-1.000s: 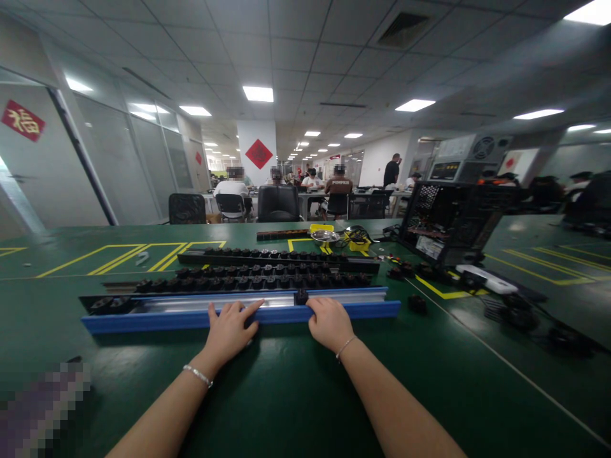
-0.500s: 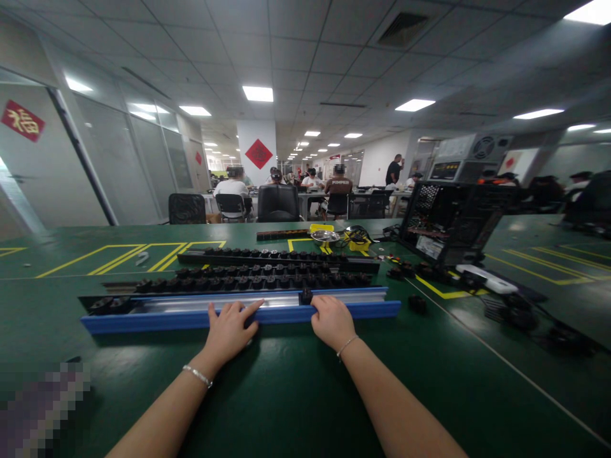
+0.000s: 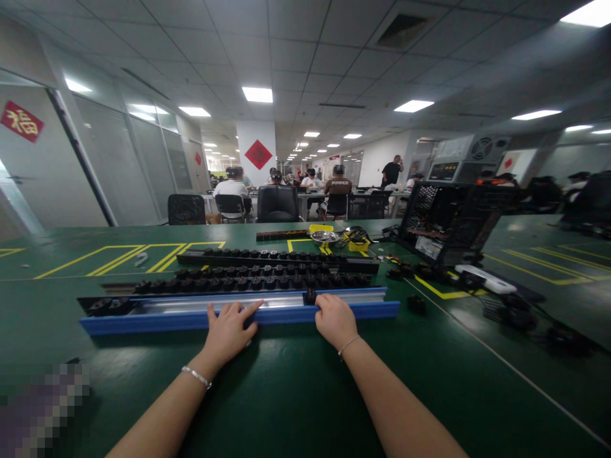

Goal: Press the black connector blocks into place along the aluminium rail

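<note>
A long blue rail (image 3: 157, 326) with a silver metal channel lies across the green table in front of me. My left hand (image 3: 231, 327) rests on its near edge, fingers spread and index finger reaching over the channel. My right hand (image 3: 336, 320) is closed at a small black block-like module (image 3: 310, 296) seated in the channel, right of the middle; the fingertips are partly hidden. Two round-topped black modules (image 3: 119, 306) sit at the channel's left end. Behind the rail lie rows of similar black modules (image 3: 258, 283) on dark strips.
An open black computer case (image 3: 451, 222) stands at the right, with a white power strip (image 3: 487, 278) and cables near it. A loose black module (image 3: 417, 304) lies right of the rail. Farther back are a metal bowl (image 3: 325, 237) and a yellow tray (image 3: 358, 242). Several people sit beyond.
My right hand has shifted slightly to the right along the rail, and the black module has moved with it. My left hand stays in place.
</note>
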`<state>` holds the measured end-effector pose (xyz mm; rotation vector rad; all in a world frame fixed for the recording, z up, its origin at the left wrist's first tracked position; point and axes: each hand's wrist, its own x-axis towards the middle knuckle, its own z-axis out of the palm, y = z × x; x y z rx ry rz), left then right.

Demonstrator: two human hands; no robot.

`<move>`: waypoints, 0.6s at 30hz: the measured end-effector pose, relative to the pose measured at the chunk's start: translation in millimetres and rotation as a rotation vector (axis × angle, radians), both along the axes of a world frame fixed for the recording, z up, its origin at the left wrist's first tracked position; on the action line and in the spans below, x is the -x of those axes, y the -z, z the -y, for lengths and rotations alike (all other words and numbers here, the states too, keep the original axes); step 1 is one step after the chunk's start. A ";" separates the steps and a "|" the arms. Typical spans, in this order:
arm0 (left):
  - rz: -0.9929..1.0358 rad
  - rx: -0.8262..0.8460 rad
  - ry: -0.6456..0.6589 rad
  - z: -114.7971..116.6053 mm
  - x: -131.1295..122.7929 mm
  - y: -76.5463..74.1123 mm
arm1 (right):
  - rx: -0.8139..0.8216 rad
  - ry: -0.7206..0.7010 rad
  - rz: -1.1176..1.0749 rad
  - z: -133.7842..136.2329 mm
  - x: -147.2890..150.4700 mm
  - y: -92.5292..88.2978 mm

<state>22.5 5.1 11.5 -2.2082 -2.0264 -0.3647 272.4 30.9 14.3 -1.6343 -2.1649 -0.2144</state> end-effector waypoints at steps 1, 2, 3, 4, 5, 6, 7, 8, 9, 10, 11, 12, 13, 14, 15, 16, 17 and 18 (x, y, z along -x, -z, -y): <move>0.000 0.001 -0.001 0.2 -0.3 -0.4 | 0.001 0.004 0.003 -0.1 -0.1 0.0; 0.000 0.000 -0.002 0.4 -0.4 -0.6 | 0.002 0.009 0.006 -0.2 -0.1 0.1; 0.000 -0.001 -0.001 0.6 -0.5 -0.7 | 0.001 0.013 0.007 -0.4 -0.2 0.2; 0.001 -0.002 0.001 0.8 -0.4 -0.6 | -0.002 0.017 0.007 -0.6 -0.4 0.4; 0.002 -0.003 0.003 0.8 -0.3 -0.4 | -0.007 0.020 0.005 -0.9 -0.7 0.7; 0.003 -0.006 0.004 0.7 0.0 0.1 | -0.013 0.023 0.003 -1.1 -1.0 0.9; 0.003 -0.010 0.007 0.6 0.3 0.6 | -0.019 0.025 0.000 -1.3 -1.5 1.1; 0.002 -0.014 0.009 0.4 0.6 1.2 | -0.025 0.027 -0.004 -1.5 -2.0 1.3; 0.000 -0.018 0.011 0.1 0.8 1.7 | -0.030 0.029 -0.007 -1.7 -2.5 1.4; -0.001 -0.022 0.012 -0.2 1.0 2.2 | -0.034 0.031 -0.009 -1.9 -3.1 1.5; -0.002 -0.025 0.012 -0.4 1.1 2.6 | -0.037 0.032 -0.012 -2.1 -3.7 1.4; -0.001 -0.027 0.013 -0.5 1.2 2.9 | -0.041 0.034 -0.013 -2.3 -4.4 1.4; -0.001 -0.028 0.015 -0.6 1.3 3.1 | -0.046 0.035 -0.015 -2.5 -5.0 1.3; -0.001 -0.030 0.016 -0.7 1.4 3.3 | -0.053 0.036 -0.017 -2.8 -5.7 1.2; -0.001 -0.033 0.018 -0.7 1.6 3.4 | -0.060 0.037 -0.018 -3.1 -6.5 1.1; -0.001 -0.034 0.018 -0.7 1.8 3.6 | -0.065 0.038 -0.018 -3.4 -7.3 1.1; -0.001 -0.036 0.019 -0.6 2.1 3.8 | -0.067 0.041 -0.018 -3.8 -8.2 1.0; 0.000 -0.038 0.021 -0.6 2.5 4.0 | -0.068 0.044 -0.019 -4.2 -9.1 1.0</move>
